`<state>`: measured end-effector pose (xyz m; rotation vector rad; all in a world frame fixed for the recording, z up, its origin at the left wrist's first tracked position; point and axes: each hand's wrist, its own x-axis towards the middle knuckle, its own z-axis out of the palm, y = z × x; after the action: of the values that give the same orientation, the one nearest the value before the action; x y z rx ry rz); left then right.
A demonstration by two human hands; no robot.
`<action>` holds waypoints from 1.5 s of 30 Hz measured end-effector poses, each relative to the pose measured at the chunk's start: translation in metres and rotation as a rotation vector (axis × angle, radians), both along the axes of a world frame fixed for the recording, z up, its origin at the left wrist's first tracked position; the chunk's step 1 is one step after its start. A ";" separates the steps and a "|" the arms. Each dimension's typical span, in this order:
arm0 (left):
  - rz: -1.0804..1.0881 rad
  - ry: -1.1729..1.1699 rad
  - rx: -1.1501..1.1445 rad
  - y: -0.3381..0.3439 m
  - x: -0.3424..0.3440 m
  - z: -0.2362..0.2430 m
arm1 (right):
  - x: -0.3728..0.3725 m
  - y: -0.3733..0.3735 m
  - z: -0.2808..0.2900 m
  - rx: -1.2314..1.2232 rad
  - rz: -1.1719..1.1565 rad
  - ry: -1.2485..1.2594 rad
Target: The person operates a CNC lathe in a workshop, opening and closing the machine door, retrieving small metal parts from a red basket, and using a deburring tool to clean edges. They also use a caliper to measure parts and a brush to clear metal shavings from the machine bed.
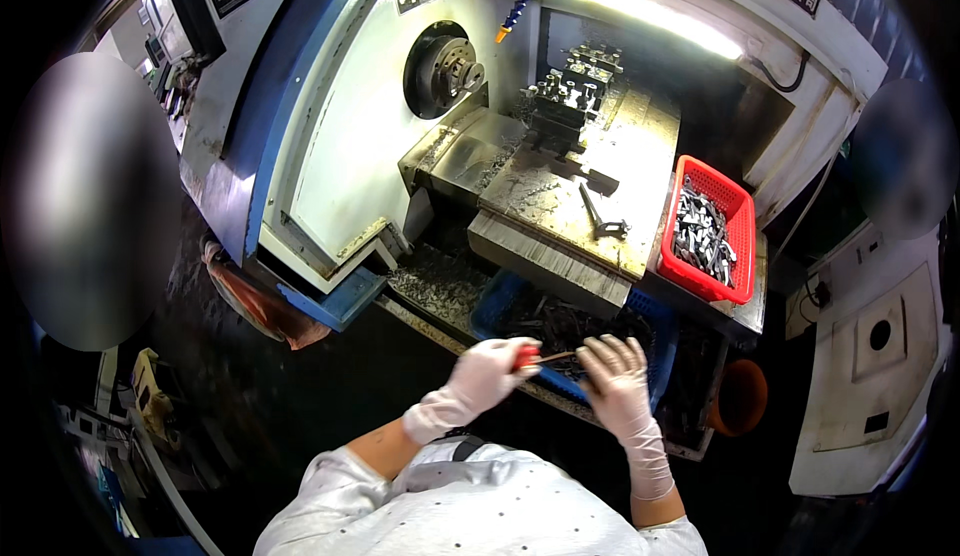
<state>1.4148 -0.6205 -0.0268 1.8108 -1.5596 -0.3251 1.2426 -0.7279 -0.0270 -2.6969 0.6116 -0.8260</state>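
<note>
Gloved in white, my left hand is closed on a small red object, seemingly a handle, with a thin tan rod extending toward my right hand. My right hand, also gloved, has its fingers stretched forward, slightly bent, near the rod's end; I cannot tell whether it touches it. Both hands are over a blue plastic crate of dark metal pieces, below the front edge of the machine's bed.
A chuck faces tool blocks on the slide. A black wrench-like tool lies there. A red basket of metal parts sits right. An orange bucket and white cabinet are at right; a blue door edge is left.
</note>
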 end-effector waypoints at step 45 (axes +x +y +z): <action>0.060 0.355 -0.501 -0.086 0.089 0.076 | 0.161 -0.035 0.078 1.789 0.304 -1.511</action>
<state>1.5041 -0.7069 0.0493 1.3237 -1.2021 -0.1910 1.4036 -0.7630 0.0508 -0.2526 0.1957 -1.0380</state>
